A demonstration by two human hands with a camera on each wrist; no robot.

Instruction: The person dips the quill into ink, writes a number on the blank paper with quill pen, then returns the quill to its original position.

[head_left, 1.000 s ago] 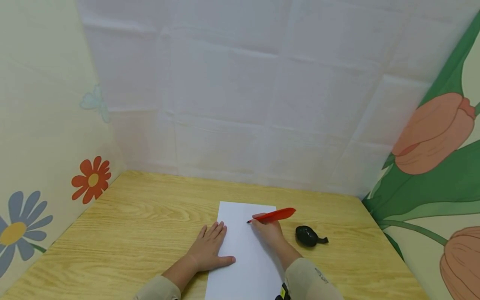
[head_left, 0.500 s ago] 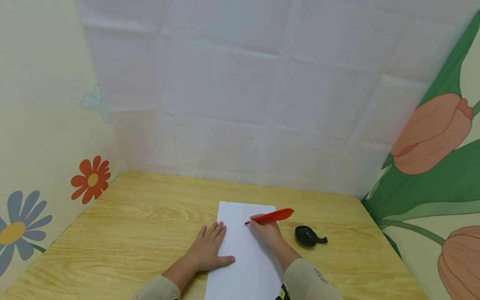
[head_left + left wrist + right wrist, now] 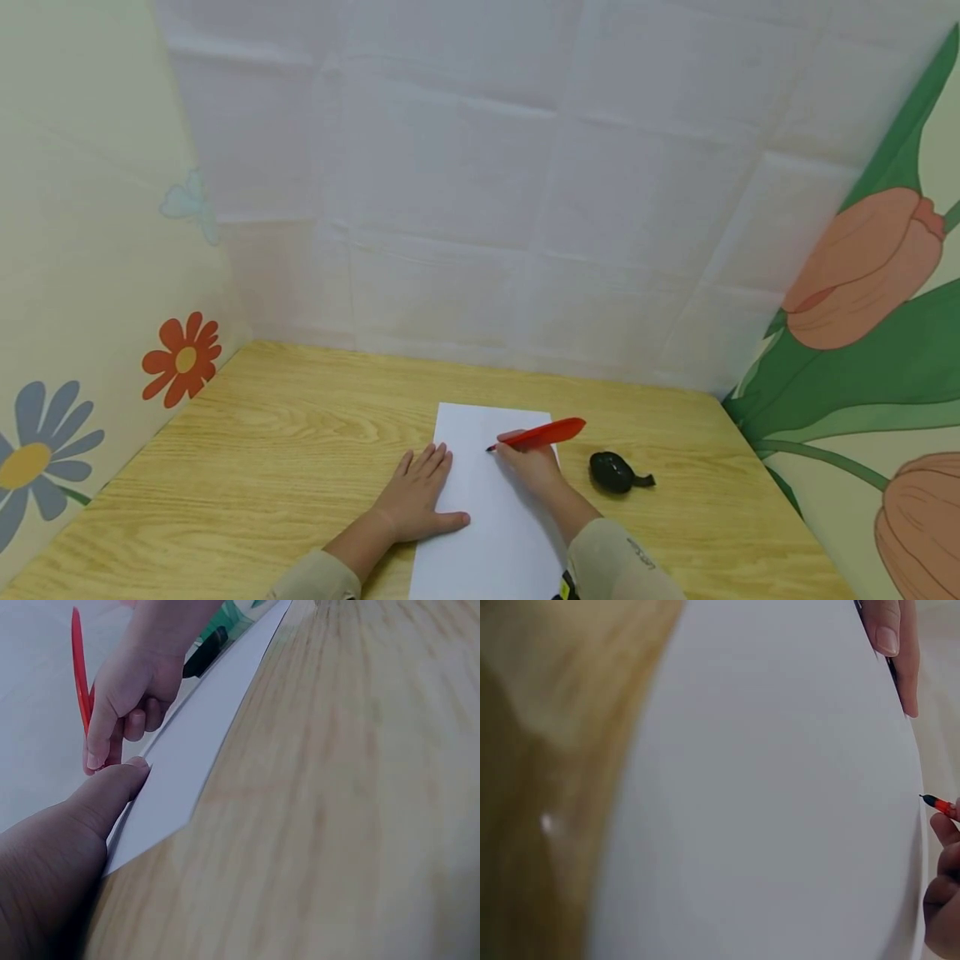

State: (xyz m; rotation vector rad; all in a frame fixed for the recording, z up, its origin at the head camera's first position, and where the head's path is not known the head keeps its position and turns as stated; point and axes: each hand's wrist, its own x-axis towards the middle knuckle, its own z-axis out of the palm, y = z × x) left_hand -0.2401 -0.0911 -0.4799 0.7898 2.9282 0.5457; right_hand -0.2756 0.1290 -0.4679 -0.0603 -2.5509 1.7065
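Observation:
A white sheet of paper (image 3: 487, 533) lies on the table. My left hand (image 3: 415, 498) rests flat along its left edge, fingers extended and thumb on the sheet. My right hand (image 3: 534, 467) pinches a red feather pen (image 3: 551, 432), whose dark tip is right at the paper's upper part. In the left wrist view the red feather (image 3: 79, 671) rises from the right hand's fingers, just past the left thumb (image 3: 112, 787). The right wrist view shows the pen's black and red tip (image 3: 935, 802) at the paper's edge. No marks show on the sheet.
A glossy black rounded object with a short stem (image 3: 612, 472) lies right of the paper. The wooden tabletop (image 3: 300, 433) meets a hanging white cloth (image 3: 450, 208) at the back. Flower-printed cloths stand at both sides.
My right hand with the feather pen has shifted slightly left and towards me over the paper. The left hand has stayed in place.

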